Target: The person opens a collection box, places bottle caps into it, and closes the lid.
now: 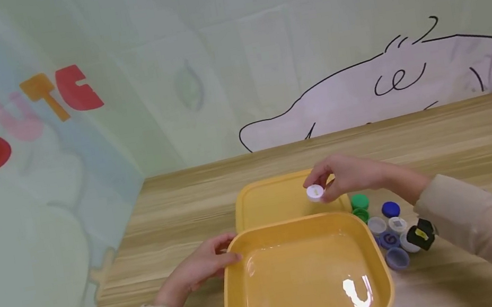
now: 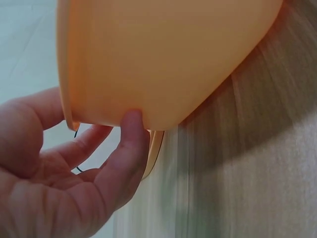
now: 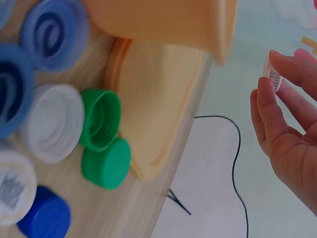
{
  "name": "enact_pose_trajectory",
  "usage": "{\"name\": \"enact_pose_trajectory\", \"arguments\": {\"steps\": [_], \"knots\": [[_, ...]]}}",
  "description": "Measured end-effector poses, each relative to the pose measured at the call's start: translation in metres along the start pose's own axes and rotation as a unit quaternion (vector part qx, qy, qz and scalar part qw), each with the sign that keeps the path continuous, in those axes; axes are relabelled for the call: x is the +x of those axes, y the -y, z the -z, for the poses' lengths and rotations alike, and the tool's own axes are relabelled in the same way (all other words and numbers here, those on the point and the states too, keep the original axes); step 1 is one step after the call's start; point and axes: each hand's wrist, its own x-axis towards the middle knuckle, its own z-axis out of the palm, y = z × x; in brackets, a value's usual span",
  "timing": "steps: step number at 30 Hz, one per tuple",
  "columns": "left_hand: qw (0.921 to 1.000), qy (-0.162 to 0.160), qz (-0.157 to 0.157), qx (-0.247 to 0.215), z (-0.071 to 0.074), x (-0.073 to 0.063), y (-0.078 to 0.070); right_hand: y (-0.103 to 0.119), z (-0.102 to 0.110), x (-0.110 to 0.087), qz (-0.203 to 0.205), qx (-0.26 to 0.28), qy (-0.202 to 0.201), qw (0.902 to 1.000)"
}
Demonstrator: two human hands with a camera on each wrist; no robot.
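Observation:
A white bottle cap (image 1: 315, 193) is pinched between the thumb and fingers of my right hand (image 1: 350, 173), raised above the yellow lid (image 1: 273, 200). In the right wrist view, printed characters show on the side of that cap (image 3: 272, 75). My left hand (image 1: 205, 264) grips the upper left corner of a yellow plastic box (image 1: 232, 298), with the thumb over its rim and other fingers against the outer wall. From the left wrist, a fingertip of the left hand (image 2: 74, 173) presses the box's outside (image 2: 163, 59). No caps show inside the box.
Right of the box lie several loose caps, among them a green cap (image 1: 360, 202), a dark blue cap (image 1: 390, 209) and a pale blue cap (image 1: 397, 259). The lid lies flat on the wooden table (image 1: 176, 202) behind the box. A printed cloth (image 1: 214, 72) hangs behind.

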Motion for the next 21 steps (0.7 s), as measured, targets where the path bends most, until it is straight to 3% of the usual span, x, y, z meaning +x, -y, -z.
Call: {"name": "enact_pose_trajectory", "arguments": {"steps": [21], "knots": [[0.9995, -0.018, -0.001, 0.024, -0.001, 0.002, 0.001, 0.043, -0.030, 0.034, 0.057, 0.051, 0.052, 0.9957]]}}
